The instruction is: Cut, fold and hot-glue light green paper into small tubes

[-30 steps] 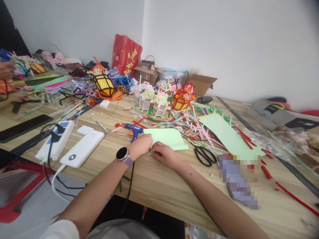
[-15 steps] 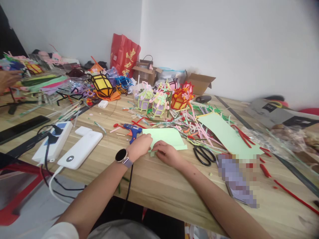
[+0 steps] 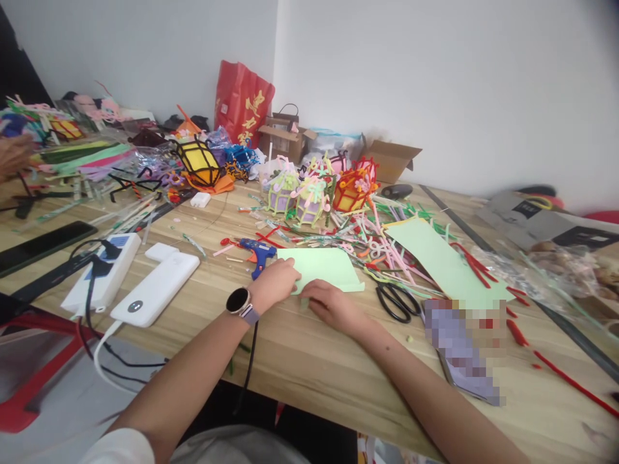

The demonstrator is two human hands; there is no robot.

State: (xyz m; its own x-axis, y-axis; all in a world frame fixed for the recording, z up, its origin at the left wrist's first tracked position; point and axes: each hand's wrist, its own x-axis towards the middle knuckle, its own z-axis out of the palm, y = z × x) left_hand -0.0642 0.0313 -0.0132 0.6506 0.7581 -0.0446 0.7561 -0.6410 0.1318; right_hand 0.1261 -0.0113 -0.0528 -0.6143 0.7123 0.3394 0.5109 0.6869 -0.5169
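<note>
A light green sheet of paper (image 3: 326, 267) lies on the table in front of me, its right front corner slightly curled up. My left hand (image 3: 276, 283), with a watch on its wrist, is closed at the sheet's left front edge, fingers pressed together on it. Just right of it, by the front edge, my right hand (image 3: 333, 306) has its fingers bent in a pinch. A small pale green piece (image 3: 304, 301) shows at those fingertips, partly hidden. A blue glue gun (image 3: 262, 253) lies beyond my left hand. Black-handled scissors (image 3: 399, 301) rest right of my right hand.
Another green sheet (image 3: 430, 258) lies to the right, near a phone (image 3: 459, 354). Pipe cleaners (image 3: 372, 248) and small lanterns (image 3: 309, 200) are heaped behind. At left are a power strip (image 3: 104, 270), a power bank (image 3: 157, 290) and another person's hand (image 3: 14, 154).
My right hand has shifted slightly right, together with the small pale green piece at its fingertips. My left hand stays at the sheet's edge. The other person's hand now has something blue by it.
</note>
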